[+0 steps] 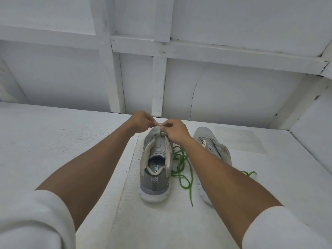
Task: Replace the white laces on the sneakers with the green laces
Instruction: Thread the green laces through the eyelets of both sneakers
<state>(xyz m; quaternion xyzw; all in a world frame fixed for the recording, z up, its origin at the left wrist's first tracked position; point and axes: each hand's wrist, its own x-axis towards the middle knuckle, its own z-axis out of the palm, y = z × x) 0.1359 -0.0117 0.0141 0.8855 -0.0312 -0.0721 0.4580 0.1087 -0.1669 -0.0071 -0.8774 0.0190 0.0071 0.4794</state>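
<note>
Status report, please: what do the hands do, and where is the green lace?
Left hand and right hand both pinch the green lace at the grey sneaker's front eyelets. Rest of lace loose beside it. Nothing in the way.

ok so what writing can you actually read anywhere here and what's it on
"ORY FO": on the insole of the sneaker being laced; the shoe's collar hides the rest of the words.
Small yellow-green mark above it on the same insole: too blurred to read.
Other sneaker, green lace, white wall: no readable text.
</note>
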